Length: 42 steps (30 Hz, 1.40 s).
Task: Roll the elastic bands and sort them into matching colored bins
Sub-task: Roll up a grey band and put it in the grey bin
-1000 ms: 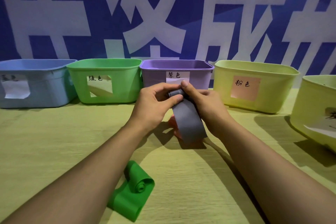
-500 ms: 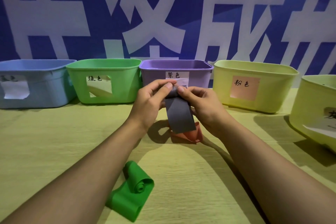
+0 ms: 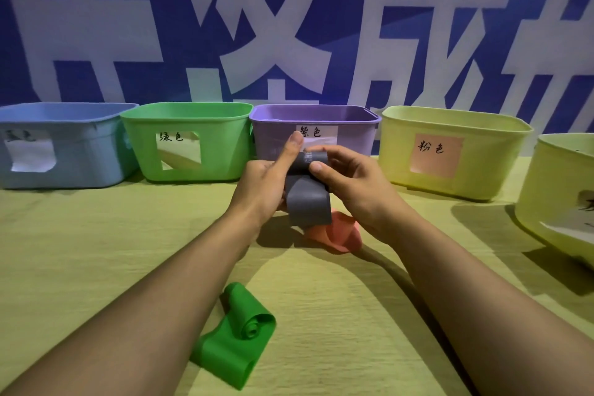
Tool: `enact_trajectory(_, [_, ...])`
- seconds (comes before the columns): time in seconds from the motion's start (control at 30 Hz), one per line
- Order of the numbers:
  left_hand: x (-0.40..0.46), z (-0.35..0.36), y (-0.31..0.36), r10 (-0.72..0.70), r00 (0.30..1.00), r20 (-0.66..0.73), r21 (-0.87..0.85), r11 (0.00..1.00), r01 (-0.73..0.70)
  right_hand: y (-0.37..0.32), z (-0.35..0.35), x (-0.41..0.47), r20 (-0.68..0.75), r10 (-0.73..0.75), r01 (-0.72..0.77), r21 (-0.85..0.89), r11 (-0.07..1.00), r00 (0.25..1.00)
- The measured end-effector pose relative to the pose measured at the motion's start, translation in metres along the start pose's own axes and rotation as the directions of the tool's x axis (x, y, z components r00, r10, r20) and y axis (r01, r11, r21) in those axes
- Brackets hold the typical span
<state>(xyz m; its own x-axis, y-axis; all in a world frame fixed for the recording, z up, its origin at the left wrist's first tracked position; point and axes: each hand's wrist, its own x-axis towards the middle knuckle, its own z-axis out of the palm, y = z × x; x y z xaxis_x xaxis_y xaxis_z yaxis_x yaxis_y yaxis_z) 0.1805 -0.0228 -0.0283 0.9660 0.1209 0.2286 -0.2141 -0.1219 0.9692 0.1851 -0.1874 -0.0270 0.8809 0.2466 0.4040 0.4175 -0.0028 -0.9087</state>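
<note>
Left hand (image 3: 263, 183) and right hand (image 3: 350, 183) fingers pinch grey band (image 3: 308, 202) roll, tail hanging above pink band (image 3: 340, 231)

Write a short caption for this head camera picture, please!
Both hands roll a grey band before the purple bin.

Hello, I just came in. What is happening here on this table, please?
A person is rolling a grey elastic band with both hands, the left hand and the right hand gripping its rolled top while the loose end hangs down. A green band and a pink band lie on the table. Coloured bins stand behind, among them the purple bin.
</note>
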Motion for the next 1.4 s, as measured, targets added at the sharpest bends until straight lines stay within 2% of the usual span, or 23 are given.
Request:
enact_trajectory(0.2, [0.001, 0.000, 0.000, 0.035, 0.999, 0.009, -0.042, 0.999, -0.035, 0.000, -0.001, 0.000, -0.023, 0.003, -0.003, 0.011, 1.000, 1.000])
enact_trajectory(0.4, [0.001, 0.002, -0.001, 0.087, 0.994, 0.061, -0.082, 0.993, -0.081, -0.008, 0.001, -0.003, -0.035, 0.090, -0.084, 0.144, 0.986, 0.995])
enact_trajectory(0.5, [-0.002, 0.003, 0.002, 0.097, 0.991, 0.094, -0.130, 0.988, -0.085, -0.011, 0.001, -0.003, -0.109, 0.166, -0.154, 0.110, 0.982, 0.980])
enact_trajectory(0.63, [0.000, 0.004, -0.001, 0.145, 0.981, 0.129, -0.123, 0.984, -0.129, -0.006, 0.001, -0.003, -0.203, 0.238, -0.250, -0.038, 0.967, 0.950])
enact_trajectory(0.83, [-0.002, 0.004, -0.003, 0.182, 0.960, 0.212, -0.081, 0.982, -0.168, -0.009, 0.002, -0.003, -0.286, 0.214, -0.253, -0.107, 0.962, 0.934])
enact_trajectory(1.17, [-0.005, 0.003, 0.000, 0.228, 0.945, 0.236, -0.053, 0.974, -0.222, -0.007, 0.000, -0.002, -0.317, 0.179, -0.230, -0.132, 0.964, 0.931])
enact_trajectory(1.4, [-0.011, 0.003, 0.002, 0.193, 0.949, 0.248, -0.116, 0.979, -0.169, 0.000, -0.004, 0.001, -0.304, 0.173, -0.216, -0.115, 0.970, 0.937])
